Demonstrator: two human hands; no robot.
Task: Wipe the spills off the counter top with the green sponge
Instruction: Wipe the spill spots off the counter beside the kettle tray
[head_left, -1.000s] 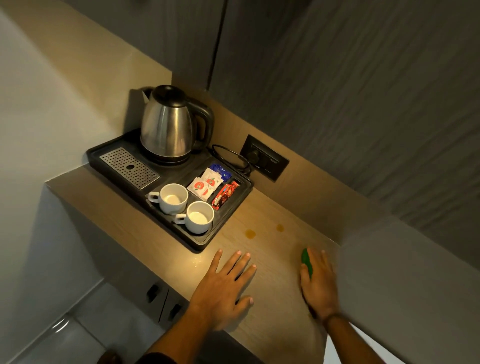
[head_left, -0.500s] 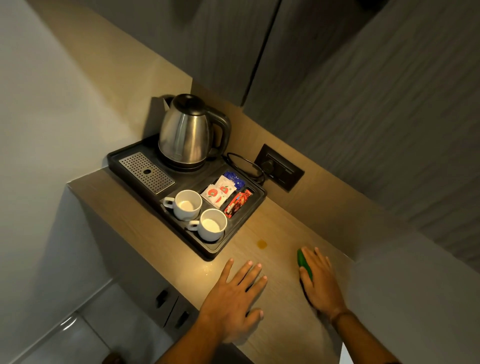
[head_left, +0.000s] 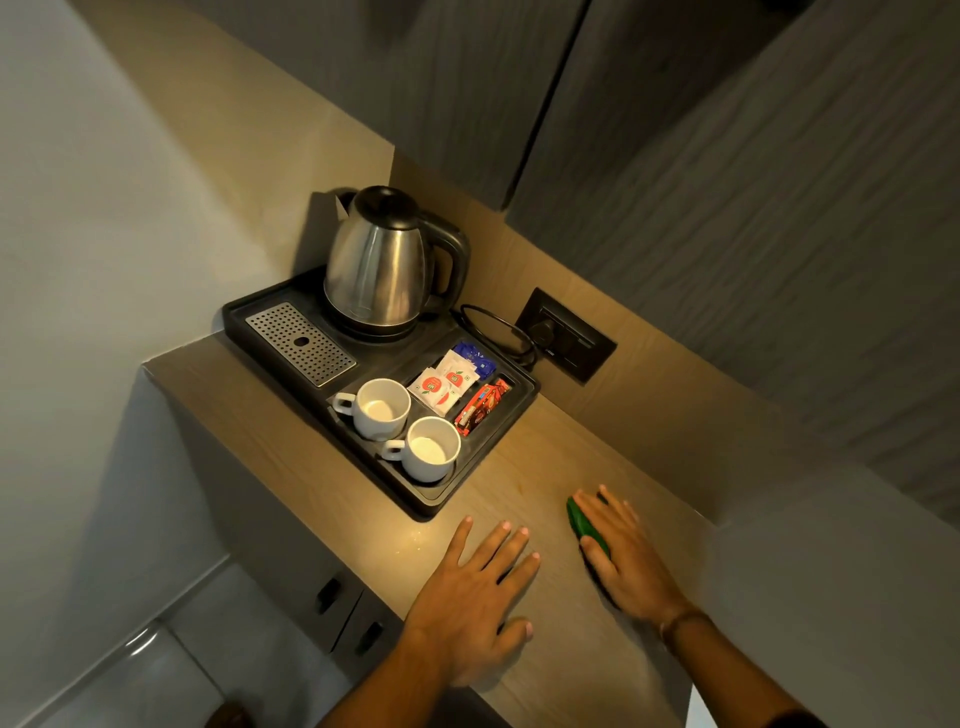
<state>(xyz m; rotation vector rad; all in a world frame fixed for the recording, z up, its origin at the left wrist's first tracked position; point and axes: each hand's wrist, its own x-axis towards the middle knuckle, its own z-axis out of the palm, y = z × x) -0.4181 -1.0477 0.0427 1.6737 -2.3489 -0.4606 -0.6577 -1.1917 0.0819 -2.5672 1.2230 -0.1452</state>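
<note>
The green sponge lies on the wooden counter top, with only its left edge showing. My right hand presses flat on top of it and covers most of it. My left hand rests palm down on the counter near the front edge, fingers spread, holding nothing. No brown spill spot shows on the bare wood between the hands and the tray. A few small wet specks glint by the tray's near corner.
A black tray sits at the back left with a steel kettle, two white cups, sachets and a drip grate. A wall socket with a cord is behind. A wall closes the right side.
My right hand has slid the sponge left and toward me over the wood. The two brown spots seen a second ago no longer show. The camera has tilted.
</note>
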